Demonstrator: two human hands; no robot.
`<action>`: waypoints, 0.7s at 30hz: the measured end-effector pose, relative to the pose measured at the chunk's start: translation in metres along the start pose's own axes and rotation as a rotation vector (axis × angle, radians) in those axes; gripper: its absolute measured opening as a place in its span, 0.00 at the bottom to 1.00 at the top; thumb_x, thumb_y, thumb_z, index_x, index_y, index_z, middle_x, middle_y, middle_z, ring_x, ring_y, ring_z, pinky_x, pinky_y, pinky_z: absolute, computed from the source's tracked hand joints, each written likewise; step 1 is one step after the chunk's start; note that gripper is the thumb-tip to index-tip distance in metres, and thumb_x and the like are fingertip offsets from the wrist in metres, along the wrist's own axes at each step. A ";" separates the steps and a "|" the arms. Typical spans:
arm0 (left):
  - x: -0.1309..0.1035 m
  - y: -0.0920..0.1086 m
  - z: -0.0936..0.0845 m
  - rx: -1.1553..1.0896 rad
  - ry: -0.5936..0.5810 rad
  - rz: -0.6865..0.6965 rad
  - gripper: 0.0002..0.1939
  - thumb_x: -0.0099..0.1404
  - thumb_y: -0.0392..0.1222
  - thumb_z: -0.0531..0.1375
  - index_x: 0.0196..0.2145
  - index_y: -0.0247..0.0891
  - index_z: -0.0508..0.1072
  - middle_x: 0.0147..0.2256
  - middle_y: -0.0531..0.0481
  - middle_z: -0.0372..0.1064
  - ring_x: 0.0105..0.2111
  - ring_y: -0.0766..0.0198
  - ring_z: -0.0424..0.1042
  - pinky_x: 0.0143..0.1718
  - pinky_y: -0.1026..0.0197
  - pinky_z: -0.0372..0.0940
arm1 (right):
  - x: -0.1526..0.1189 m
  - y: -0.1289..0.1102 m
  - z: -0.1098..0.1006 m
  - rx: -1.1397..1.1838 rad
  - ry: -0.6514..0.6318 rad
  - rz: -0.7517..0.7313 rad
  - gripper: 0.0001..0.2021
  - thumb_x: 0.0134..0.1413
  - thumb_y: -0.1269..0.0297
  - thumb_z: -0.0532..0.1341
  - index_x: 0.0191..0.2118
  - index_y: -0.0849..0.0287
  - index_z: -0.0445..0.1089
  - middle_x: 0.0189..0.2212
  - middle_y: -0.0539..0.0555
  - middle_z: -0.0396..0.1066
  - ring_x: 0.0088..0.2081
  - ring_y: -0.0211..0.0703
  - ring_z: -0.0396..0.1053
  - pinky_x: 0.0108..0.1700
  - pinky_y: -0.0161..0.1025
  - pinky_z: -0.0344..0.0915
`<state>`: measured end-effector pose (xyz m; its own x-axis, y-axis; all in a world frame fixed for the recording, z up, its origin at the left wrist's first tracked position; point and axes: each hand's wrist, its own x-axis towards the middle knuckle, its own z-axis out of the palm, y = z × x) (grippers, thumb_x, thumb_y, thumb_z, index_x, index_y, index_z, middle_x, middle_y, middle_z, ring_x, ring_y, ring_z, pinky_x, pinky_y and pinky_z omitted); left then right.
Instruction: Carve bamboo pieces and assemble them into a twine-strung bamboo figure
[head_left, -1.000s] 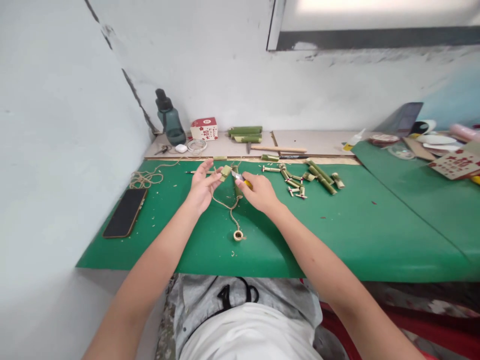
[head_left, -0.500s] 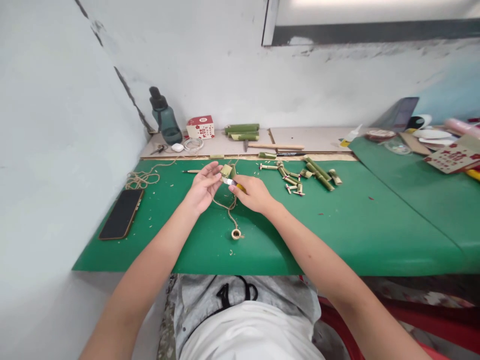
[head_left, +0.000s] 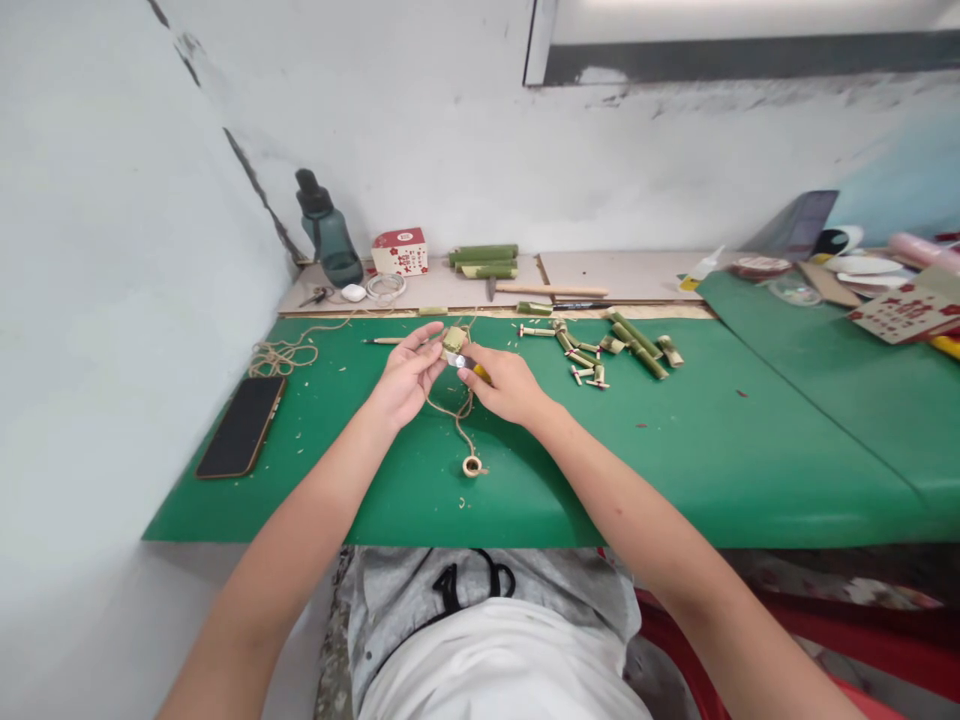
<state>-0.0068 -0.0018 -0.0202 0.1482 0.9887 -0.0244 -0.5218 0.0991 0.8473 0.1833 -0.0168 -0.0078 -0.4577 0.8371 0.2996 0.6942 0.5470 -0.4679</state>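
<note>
Between the fingers of my left hand (head_left: 409,378) is a short green bamboo piece (head_left: 454,340), held over the mat. My right hand (head_left: 507,385) is closed around a yellow-handled knife (head_left: 481,373), its pale metal end touching or very near the bamboo's lower edge. Brown twine (head_left: 466,428) hangs below the hands and runs down to a small bamboo ring (head_left: 472,467) lying on the green mat (head_left: 675,470). The twine's upper end is partly hidden by my fingers. A pencil-like stick (head_left: 382,341) lies behind my left hand.
A phone (head_left: 241,427) and loose twine (head_left: 285,355) lie on the left. Small tied bamboo pieces (head_left: 577,350) and longer bamboo lengths (head_left: 637,345) are to the right. Along the back stand a bottle (head_left: 330,235) and box (head_left: 400,252), beside a hammer (head_left: 551,290) lying flat.
Both hands stay in almost the same place. The knife's metal end has shifted slightly against the bamboo piece, and the whole view has moved a little.
</note>
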 end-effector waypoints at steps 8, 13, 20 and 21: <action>-0.004 -0.001 0.005 0.090 -0.010 0.026 0.17 0.57 0.35 0.71 0.45 0.38 0.82 0.48 0.42 0.80 0.49 0.58 0.80 0.56 0.56 0.72 | 0.001 -0.001 -0.002 -0.006 -0.016 0.042 0.14 0.66 0.57 0.56 0.49 0.58 0.73 0.37 0.56 0.79 0.34 0.47 0.71 0.34 0.38 0.52; -0.005 -0.003 0.007 0.112 -0.008 0.048 0.17 0.56 0.37 0.72 0.45 0.37 0.82 0.47 0.41 0.81 0.49 0.55 0.80 0.56 0.53 0.72 | 0.000 -0.002 -0.002 -0.022 -0.012 0.064 0.14 0.68 0.55 0.55 0.45 0.57 0.74 0.36 0.56 0.78 0.34 0.46 0.71 0.34 0.38 0.51; -0.003 0.001 0.007 0.062 0.036 0.041 0.17 0.54 0.32 0.72 0.43 0.36 0.83 0.44 0.43 0.82 0.40 0.62 0.81 0.48 0.61 0.75 | 0.000 -0.005 0.002 -0.098 0.064 0.109 0.18 0.69 0.51 0.53 0.48 0.56 0.74 0.36 0.56 0.79 0.35 0.48 0.73 0.32 0.38 0.50; -0.002 0.001 0.007 0.048 0.043 0.035 0.17 0.54 0.31 0.71 0.43 0.35 0.83 0.43 0.43 0.82 0.39 0.63 0.81 0.47 0.63 0.74 | 0.001 -0.005 0.003 -0.103 0.074 0.116 0.18 0.69 0.50 0.53 0.48 0.56 0.74 0.36 0.55 0.80 0.36 0.48 0.73 0.32 0.38 0.50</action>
<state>-0.0015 -0.0045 -0.0152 0.0936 0.9955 -0.0166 -0.4851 0.0602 0.8724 0.1777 -0.0190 -0.0080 -0.3315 0.8908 0.3106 0.7953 0.4410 -0.4160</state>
